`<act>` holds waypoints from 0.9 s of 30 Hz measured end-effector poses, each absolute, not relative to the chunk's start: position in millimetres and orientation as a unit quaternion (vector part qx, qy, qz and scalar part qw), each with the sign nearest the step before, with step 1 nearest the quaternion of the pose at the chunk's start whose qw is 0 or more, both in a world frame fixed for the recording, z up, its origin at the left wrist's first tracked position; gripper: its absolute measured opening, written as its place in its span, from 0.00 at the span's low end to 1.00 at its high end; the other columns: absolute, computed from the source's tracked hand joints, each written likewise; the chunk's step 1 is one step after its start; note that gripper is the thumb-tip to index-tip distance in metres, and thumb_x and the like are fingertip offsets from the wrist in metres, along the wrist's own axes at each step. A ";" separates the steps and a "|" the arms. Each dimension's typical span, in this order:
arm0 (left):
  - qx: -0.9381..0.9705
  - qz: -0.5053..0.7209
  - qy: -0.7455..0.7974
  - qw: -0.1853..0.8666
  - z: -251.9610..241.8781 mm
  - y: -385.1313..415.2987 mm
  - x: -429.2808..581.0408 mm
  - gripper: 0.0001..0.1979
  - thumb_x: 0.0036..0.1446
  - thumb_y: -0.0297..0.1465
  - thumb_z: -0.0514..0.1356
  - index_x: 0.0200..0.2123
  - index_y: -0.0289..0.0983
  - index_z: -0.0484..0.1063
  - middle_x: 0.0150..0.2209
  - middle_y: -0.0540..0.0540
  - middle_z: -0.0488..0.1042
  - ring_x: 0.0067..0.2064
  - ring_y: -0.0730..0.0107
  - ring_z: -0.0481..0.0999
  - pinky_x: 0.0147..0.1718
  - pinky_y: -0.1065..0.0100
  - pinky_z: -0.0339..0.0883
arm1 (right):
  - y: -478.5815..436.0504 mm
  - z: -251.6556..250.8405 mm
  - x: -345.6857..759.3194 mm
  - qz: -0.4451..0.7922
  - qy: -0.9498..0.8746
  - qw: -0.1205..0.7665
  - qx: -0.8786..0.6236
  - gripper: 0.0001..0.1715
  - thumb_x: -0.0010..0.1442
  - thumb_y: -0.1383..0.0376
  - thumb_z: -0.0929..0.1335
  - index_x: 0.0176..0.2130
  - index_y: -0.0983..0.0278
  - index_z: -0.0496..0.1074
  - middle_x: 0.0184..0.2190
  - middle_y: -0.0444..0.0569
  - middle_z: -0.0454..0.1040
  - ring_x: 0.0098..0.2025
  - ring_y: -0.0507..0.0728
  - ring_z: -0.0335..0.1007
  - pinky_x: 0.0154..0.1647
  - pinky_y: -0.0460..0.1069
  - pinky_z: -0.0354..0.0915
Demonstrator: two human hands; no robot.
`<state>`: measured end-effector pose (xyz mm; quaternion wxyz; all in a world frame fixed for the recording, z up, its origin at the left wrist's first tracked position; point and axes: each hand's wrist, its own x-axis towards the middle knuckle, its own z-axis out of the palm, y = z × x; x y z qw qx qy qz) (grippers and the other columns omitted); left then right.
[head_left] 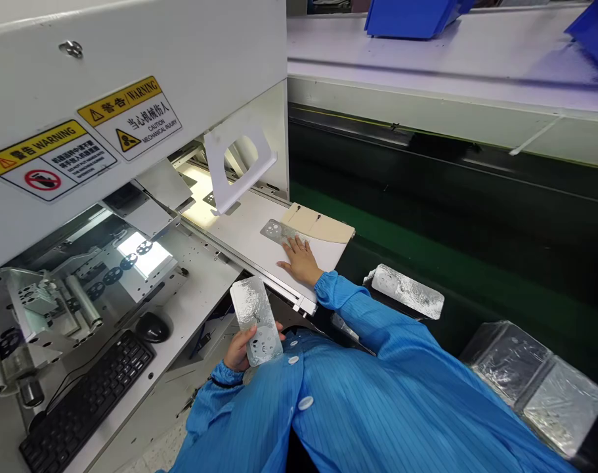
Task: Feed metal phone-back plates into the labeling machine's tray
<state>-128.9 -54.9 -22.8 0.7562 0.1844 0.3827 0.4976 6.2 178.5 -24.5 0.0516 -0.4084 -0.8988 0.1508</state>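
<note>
Glossy, crinkled panel; matt plastic keyboard; creased cloth coat.

Left hand – holds silvery panel; right hand – on plate.

Over the flat white platform, I see open room between the person's right hand and the white bracket with an oval cutout, which hangs in the way further in. A flat, curved-edged beige board borders the fingers' far side; the bulky white machine housing overhangs the platform's inner end.
</note>
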 end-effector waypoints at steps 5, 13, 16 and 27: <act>0.189 0.501 0.391 0.749 -18.0 -59.5 -123.0 0.21 0.52 0.46 0.57 0.40 0.38 0.76 0.42 0.42 0.78 0.51 0.42 0.71 0.48 0.54 0.64 | 175.5 -16.3 9.2 0.153 -0.897 0.068 -0.409 0.40 0.63 0.47 0.56 0.63 0.71 0.52 0.66 0.59 0.45 0.67 0.68 0.34 0.65 0.63 0.35; 0.166 0.465 0.351 0.796 -2.3 -50.8 -113.7 0.30 0.54 0.48 0.52 0.48 0.28 0.72 0.38 0.34 0.78 0.42 0.48 0.77 0.40 0.57 0.68 | 131.6 3.5 42.4 0.223 -0.884 0.254 -0.323 0.23 0.64 0.61 0.58 0.54 0.67 0.65 0.58 0.56 0.62 0.62 0.60 0.52 0.62 0.58 0.53; 0.168 0.485 0.338 0.789 6.1 -41.6 -102.9 0.27 0.55 0.43 0.55 0.51 0.28 0.69 0.42 0.32 0.77 0.46 0.46 0.75 0.47 0.53 0.64 | 111.9 7.2 61.6 0.266 -0.865 0.317 -0.283 0.21 0.62 0.68 0.58 0.53 0.63 0.66 0.52 0.54 0.69 0.56 0.57 0.62 0.57 0.58 0.61; 0.169 0.498 0.403 0.749 15.3 -16.3 -64.5 0.19 0.44 0.29 0.67 0.42 0.32 0.72 0.38 0.40 0.79 0.43 0.52 0.77 0.47 0.54 0.66 | 83.4 50.6 119.7 0.088 -0.953 0.257 -0.137 0.27 0.61 0.77 0.58 0.56 0.58 0.63 0.61 0.48 0.60 0.67 0.58 0.38 0.62 0.63 0.52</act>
